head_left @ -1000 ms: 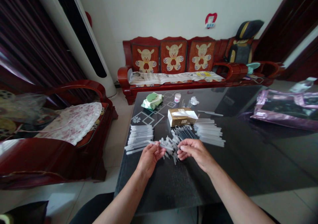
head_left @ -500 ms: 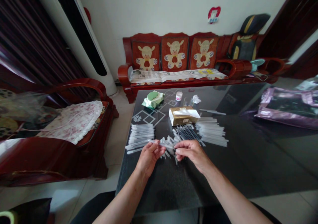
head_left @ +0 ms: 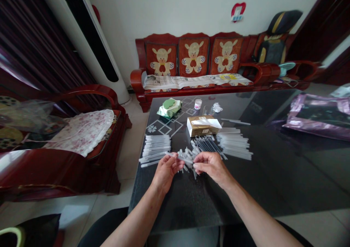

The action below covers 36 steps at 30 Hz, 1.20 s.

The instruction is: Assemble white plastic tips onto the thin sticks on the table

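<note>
My left hand (head_left: pixel 167 169) is closed round a slim translucent white pen (head_left: pixel 180 158), which slants across toward the right hand. At the pen's far end, my right hand (head_left: pixel 210 166) has thumb and fingers pinched together; what lies between them is too small to make out. Behind and below the fingers lies a loose heap of short whitish pen caps (head_left: pixel 187 153). Left of it is a row of white pens (head_left: pixel 156 145). Thin dark pen refills (head_left: pixel 207 145) lie just beyond my right hand, and a pile of translucent pen barrels (head_left: pixel 234 144) is to their right.
A gold tissue box (head_left: pixel 201 129) stands behind the refills. Farther back are a green wipes pack (head_left: pixel 169 109), a small jar (head_left: pixel 198 104) and crumpled tissue (head_left: pixel 217 107). Two thin pens (head_left: pixel 235 122) lie right of the box. A purple-edged bag (head_left: pixel 317 114) rests on the dark table (head_left: pixel 191 207).
The camera view has shifted slightly. Both hands keep nearly the same pose around the pen, with the right fingers curled a little differently.
</note>
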Each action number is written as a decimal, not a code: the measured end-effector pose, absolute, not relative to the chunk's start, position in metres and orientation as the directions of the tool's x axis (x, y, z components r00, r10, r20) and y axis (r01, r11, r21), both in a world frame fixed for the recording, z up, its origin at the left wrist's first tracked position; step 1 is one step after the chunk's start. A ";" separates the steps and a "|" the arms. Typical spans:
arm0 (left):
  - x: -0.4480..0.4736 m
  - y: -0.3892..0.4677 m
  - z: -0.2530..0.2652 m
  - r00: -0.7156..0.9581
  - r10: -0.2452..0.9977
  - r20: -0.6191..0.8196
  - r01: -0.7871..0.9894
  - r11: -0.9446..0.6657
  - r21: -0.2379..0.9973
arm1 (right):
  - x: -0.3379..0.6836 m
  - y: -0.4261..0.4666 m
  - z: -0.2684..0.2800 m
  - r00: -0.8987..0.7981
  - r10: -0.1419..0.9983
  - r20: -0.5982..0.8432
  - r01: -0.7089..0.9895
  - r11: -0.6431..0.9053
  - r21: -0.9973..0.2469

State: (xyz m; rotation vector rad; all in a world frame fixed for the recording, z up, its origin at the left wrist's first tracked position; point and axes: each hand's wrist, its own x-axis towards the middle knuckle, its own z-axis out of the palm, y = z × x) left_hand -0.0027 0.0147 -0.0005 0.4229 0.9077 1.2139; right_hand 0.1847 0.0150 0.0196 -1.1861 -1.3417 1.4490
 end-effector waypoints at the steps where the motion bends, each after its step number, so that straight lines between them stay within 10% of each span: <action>1: -0.003 0.014 -0.001 0.070 0.930 -0.362 -0.611 0.327 0.721 | 0.185 0.015 0.020 -0.229 0.968 -0.104 0.038 -0.098 -0.994; 36: 0.003 0.010 0.001 -0.003 0.962 -0.273 -0.600 0.217 0.770 | 0.182 0.015 0.013 -0.161 0.980 -0.118 0.053 -0.111 -0.992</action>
